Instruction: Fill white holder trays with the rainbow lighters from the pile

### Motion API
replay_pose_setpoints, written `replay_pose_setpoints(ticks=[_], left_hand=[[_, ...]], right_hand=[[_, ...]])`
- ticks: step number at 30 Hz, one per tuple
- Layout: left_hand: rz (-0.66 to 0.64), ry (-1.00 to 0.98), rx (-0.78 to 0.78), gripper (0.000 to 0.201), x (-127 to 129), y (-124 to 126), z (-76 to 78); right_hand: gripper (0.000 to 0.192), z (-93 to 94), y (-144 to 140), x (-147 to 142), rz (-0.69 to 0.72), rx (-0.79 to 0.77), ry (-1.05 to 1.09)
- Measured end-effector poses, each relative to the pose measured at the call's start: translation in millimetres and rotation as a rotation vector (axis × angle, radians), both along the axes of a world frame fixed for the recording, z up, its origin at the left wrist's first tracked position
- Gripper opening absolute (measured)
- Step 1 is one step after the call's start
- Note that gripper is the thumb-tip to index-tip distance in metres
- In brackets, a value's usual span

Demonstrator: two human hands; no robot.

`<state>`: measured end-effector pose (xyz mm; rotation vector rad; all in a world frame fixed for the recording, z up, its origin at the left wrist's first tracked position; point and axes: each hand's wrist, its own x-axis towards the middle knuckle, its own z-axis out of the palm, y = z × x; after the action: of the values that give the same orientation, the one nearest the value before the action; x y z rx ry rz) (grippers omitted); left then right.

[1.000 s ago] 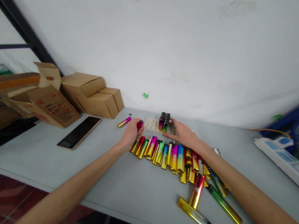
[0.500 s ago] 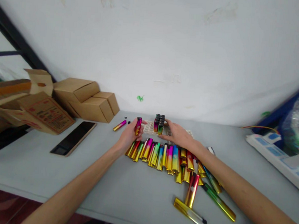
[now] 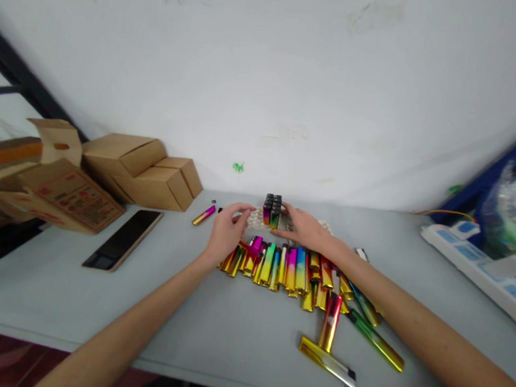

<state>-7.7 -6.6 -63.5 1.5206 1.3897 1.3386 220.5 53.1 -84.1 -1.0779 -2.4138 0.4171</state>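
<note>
My right hand (image 3: 304,227) curves around the right side of a compact block of upright lighters (image 3: 271,211) with black tops, its thumb low in front and its fingers behind. The block stands by a pale, bumpy tray (image 3: 256,218), partly hidden. Left of it, my left hand (image 3: 229,231) has its thumb and index finger drawn together near the tray's edge; what they hold, if anything, is hidden. A tilted red lighter (image 3: 250,249) shows just below that hand, over a row of shiny multicoloured lighters (image 3: 274,268); whether the hand touches it I cannot tell.
Loose lighters (image 3: 328,363) lie nearer the front edge, and one purple-gold lighter (image 3: 204,215) lies to the left. A phone (image 3: 123,240) and cardboard boxes (image 3: 153,177) sit on the left. At the right are a white power strip (image 3: 477,274) and a clear plastic bag (image 3: 515,211).
The purple-gold lighter that stood upright in my left hand no longer shows there. That hand has turned, and a tilted red lighter appears below it. My right hand stays at the block.
</note>
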Motion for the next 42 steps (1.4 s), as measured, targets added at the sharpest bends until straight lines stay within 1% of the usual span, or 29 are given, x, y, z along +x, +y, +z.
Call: replay_pose_setpoints(ticks=[2, 3, 5, 7, 9, 11, 13, 15, 16, 18, 20, 22, 24, 27, 30, 32, 35, 37, 38, 40, 42], left_hand=[[0.048, 0.162, 0.125, 0.021, 2, -4, 4.4], [0.043, 0.25, 0.183, 0.022, 2, -8, 8.6], [-0.038, 0.432, 0.251, 0.023, -3, -18, 19.6], [-0.176, 0.604, 0.269, 0.025, -14, -32, 31.0], [-0.275, 0.723, 0.266, 0.028, -30, -50, 38.7], [-0.278, 0.791, 0.234, 0.033, -47, -71, 39.9], [-0.174, 0.864, 0.211, 0.033, -63, -93, 33.8], [-0.071, 0.934, 0.185, 0.035, -74, -115, 22.0], [-0.049, 0.97, 0.186, 0.038, -79, -125, 15.0], [-0.03, 1.025, 0.204, 0.039, -84, -141, 1.0], [-0.022, 1.033, 0.22, 0.031, -89, -153, -9.8], [-0.021, 1.003, 0.231, 0.024, -93, -159, -15.0], [-0.03, 0.951, 0.239, 0.024, -95, -162, -13.2], [-0.012, 0.819, 0.215, 0.024, -92, -157, 2.1], [-0.007, 0.598, 0.142, 0.025, -79, -139, 26.0], [-0.023, 0.455, 0.108, 0.025, -66, -119, 41.1], [-0.032, 0.216, 0.078, 0.037, -43, -79, 55.2], [-0.064, 0.096, 0.068, 0.04, -30, -50, 57.0], [-0.085, 0.077, 0.06, 0.042, -24, -36, 55.7], [-0.145, 0.053, 0.05, 0.045, -15, -12, 49.7], [-0.19, 0.029, 0.033, 0.048, -10, 5, 40.5]], right_hand=[[0.074, -0.1, 0, 0, 0.007, 0.008, 0.012], [0.074, -0.2, 0, 0, 0.008, 0.009, 0.013], [0.076, -0.5, 1, 1, 0.008, 0.002, 0.006], [0.078, -1.0, 2, 1, 0.008, -0.005, -0.002], [0.08, -1.8, 2, 1, -0.004, -0.007, -0.007], [0.079, -2.8, 2, 1, -0.013, -0.007, -0.008], [0.078, -3.6, 3, 1, -0.014, -0.005, -0.011], [0.077, -4.1, 3, 1, -0.011, -0.001, -0.019], [0.078, -4.2, 3, 1, -0.012, 0.001, -0.025], [0.079, -4.4, 3, 2, -0.017, 0.0, -0.031], [0.079, -4.7, 3, 2, -0.014, -0.002, -0.022], [0.079, -5.2, 3, 2, -0.014, -0.001, -0.011], [0.078, -5.4, 3, 2, -0.02, 0.002, -0.011], [0.079, -5.1, 2, 2, -0.027, 0.0, -0.02], [0.079, -3.9, 1, 2, -0.022, -0.01, -0.018], [0.079, -3.0, 0, 2, -0.026, -0.013, -0.014], [0.079, -2.5, 1, 1, -0.036, -0.017, -0.017], [0.078, -2.9, 2, 1, -0.022, -0.019, -0.018], [0.078, -3.3, 2, 1, -0.012, -0.018, -0.015], [0.077, -4.0, 3, 0, 0.001, -0.012, -0.002], [0.078, -4.2, 3, 0, -0.006, -0.002, 0.007]])
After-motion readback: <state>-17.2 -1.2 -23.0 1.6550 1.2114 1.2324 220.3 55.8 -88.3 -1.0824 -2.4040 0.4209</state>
